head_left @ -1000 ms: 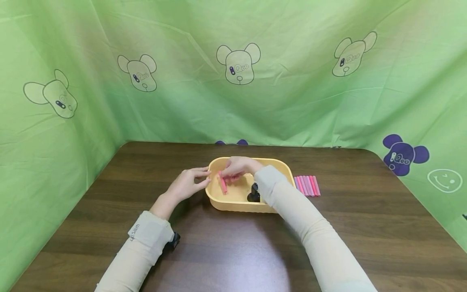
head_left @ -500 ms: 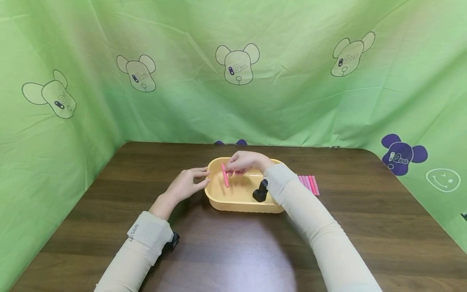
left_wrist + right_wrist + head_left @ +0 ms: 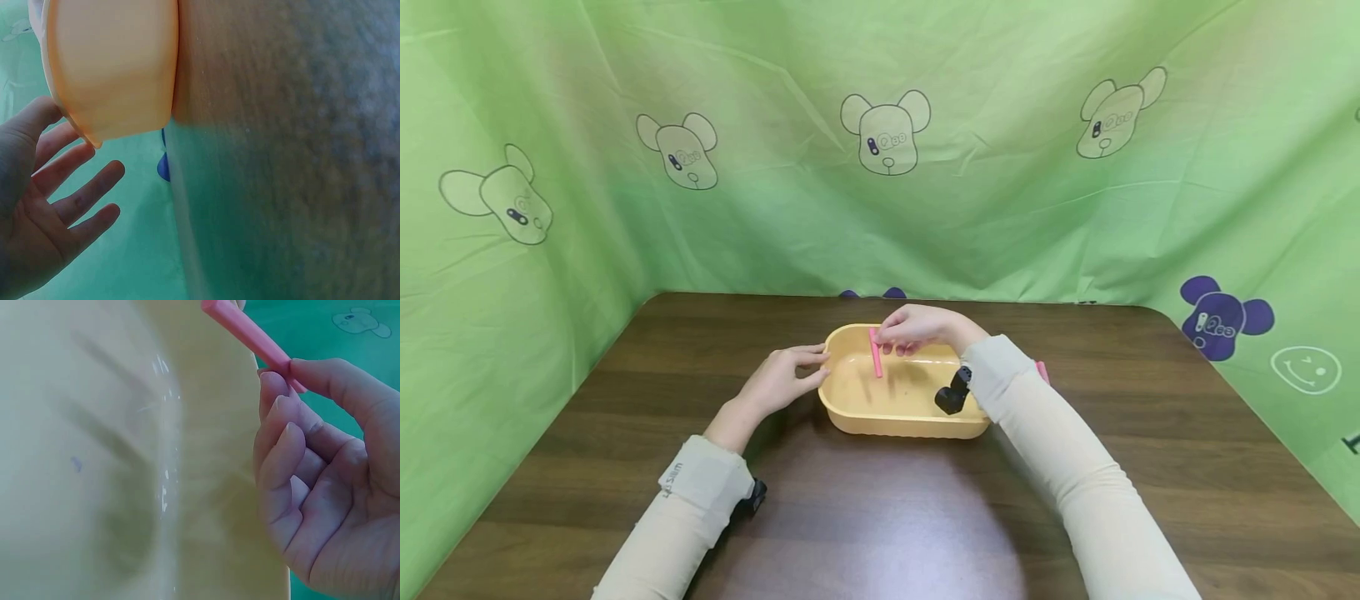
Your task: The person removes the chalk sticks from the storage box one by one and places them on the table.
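A pink stick (image 3: 876, 353), slim and straight like chalk or modelling clay, is pinched near one end between the thumb and index finger of my right hand (image 3: 917, 327). It slants above the basin floor, casting a shadow there. The right wrist view shows the stick (image 3: 250, 334) up close, with the other fingers loosely curled below. The yellow oval basin (image 3: 910, 427) sits on the table under this hand. At its left end, my left hand (image 3: 778, 383) touches the rim with thumb and fingertips. Its fingers are spread and fairly straight in the left wrist view.
Right of the basin, a pink stick end (image 3: 1042, 371) shows past my right sleeve, which hides the other sticks lying there. The brown wooden table (image 3: 865, 517) stands before a green curtain (image 3: 775, 233) printed with bear heads. A black camera (image 3: 955, 393) hangs from my right wrist.
My right hand has lifted the pink stick off the basin floor and moved it up and to the right. The forearm now covers most of the stick row. My left hand stays at the rim.
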`<control>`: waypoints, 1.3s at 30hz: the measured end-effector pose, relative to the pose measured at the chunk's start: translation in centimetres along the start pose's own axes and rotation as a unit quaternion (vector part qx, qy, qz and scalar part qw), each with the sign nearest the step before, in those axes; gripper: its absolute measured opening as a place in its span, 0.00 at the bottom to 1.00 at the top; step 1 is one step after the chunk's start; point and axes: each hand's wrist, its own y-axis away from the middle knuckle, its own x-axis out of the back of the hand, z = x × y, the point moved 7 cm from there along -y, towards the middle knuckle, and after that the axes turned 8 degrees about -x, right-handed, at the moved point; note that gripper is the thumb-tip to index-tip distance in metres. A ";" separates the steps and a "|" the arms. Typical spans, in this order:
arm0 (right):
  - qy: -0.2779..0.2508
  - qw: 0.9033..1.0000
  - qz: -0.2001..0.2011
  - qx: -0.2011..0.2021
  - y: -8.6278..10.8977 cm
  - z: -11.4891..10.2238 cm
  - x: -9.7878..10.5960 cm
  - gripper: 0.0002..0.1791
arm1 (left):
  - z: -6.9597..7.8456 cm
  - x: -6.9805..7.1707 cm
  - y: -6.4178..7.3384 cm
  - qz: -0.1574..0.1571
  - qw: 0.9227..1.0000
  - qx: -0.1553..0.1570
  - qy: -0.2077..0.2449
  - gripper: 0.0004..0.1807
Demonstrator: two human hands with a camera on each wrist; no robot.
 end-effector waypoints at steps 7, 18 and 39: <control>-0.006 1.000 0.010 -0.004 0.6 0.8 0.6 0.09 | -0.1 0.0 0.0 0.002 1.000 -0.003 0.002 0.19; -0.011 1.000 0.010 -0.004 1.5 1.6 1.1 0.09 | 0.1 0.0 0.1 -0.001 1.000 -0.003 0.006 0.19; -0.044 0.999 0.017 0.005 3.6 2.9 1.9 0.08 | -0.4 -0.2 -0.1 0.001 1.000 -0.005 -0.002 0.19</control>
